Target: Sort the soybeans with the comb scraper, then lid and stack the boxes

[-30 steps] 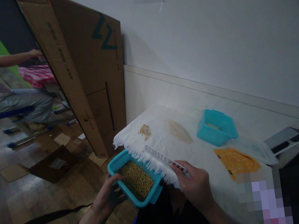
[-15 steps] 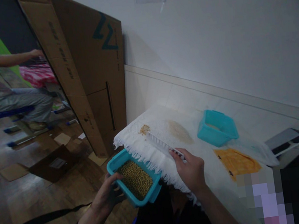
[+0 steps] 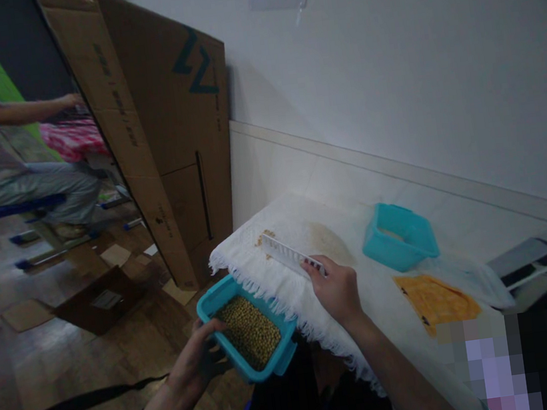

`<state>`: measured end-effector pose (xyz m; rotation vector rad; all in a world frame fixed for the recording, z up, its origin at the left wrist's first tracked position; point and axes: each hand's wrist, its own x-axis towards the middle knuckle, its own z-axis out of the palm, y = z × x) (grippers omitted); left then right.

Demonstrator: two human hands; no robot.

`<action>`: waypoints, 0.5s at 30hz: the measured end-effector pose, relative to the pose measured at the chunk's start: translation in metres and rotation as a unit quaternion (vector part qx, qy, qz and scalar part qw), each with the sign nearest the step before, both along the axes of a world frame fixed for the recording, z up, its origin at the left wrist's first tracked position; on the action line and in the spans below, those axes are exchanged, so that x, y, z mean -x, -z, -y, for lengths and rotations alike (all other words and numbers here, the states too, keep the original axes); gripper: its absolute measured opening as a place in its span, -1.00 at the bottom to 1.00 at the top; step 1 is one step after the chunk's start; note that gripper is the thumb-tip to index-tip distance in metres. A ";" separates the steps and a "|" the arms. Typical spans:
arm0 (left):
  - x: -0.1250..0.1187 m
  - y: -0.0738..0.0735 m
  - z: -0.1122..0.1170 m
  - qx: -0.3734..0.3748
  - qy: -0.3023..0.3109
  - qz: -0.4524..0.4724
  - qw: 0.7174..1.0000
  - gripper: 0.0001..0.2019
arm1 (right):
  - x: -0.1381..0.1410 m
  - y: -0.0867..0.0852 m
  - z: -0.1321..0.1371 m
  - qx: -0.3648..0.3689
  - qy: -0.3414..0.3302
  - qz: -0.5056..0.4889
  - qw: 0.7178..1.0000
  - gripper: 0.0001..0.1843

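Note:
My left hand (image 3: pixel 194 367) grips the near-left side of a teal tray (image 3: pixel 213 295) filled with small yellow-green beans (image 3: pixel 250 332), held just below the table's fringed edge. My right hand (image 3: pixel 334 289) is closed on a flat white ruler-like scraper (image 3: pixel 290 255) that lies on the white towel (image 3: pixel 287 230). The scraper's far end reaches a small pile of tan grains (image 3: pixel 264 238) near the towel's far-left corner. A pale smear of fine grains (image 3: pixel 329 241) lies just right of the scraper.
A second teal tray (image 3: pixel 397 238) stands on the towel at right, with an orange packet (image 3: pixel 435 301) nearer me. A tall cardboard box (image 3: pixel 162 125) leans on the wall at left. Another person's arm (image 3: pixel 9 112) and legs show at far left.
My right hand has slid the scraper away from me across the towel, up to the small grain pile. The tray in my left hand has stayed at the table edge.

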<state>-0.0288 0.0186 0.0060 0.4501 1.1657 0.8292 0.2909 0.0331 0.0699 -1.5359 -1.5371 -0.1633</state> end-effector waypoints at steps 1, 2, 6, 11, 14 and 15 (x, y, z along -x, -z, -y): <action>0.000 -0.001 0.000 0.002 -0.001 -0.002 1.000 -0.35 | -0.001 0.000 -0.001 -0.001 0.001 -0.001 1.000 -0.60; -0.001 -0.001 0.000 0.005 -0.002 -0.004 1.000 -0.33 | -0.002 -0.001 -0.002 -0.001 0.003 -0.001 1.000 -0.61; -0.001 -0.003 0.000 0.008 -0.005 0.000 1.000 -0.30 | -0.004 0.001 -0.005 0.014 0.004 0.001 1.000 -0.62; 0.000 -0.002 -0.001 0.014 -0.014 -0.005 1.000 -0.30 | 0.003 0.001 -0.002 0.028 -0.017 -0.018 0.999 -0.61; 0.000 -0.001 -0.001 0.008 -0.007 0.000 1.000 -0.33 | 0.004 -0.001 -0.002 0.018 -0.021 -0.030 0.999 -0.61; 0.000 -0.002 -0.001 0.009 -0.004 0.000 1.000 -0.34 | 0.003 -0.001 -0.003 0.013 -0.016 -0.030 0.999 -0.62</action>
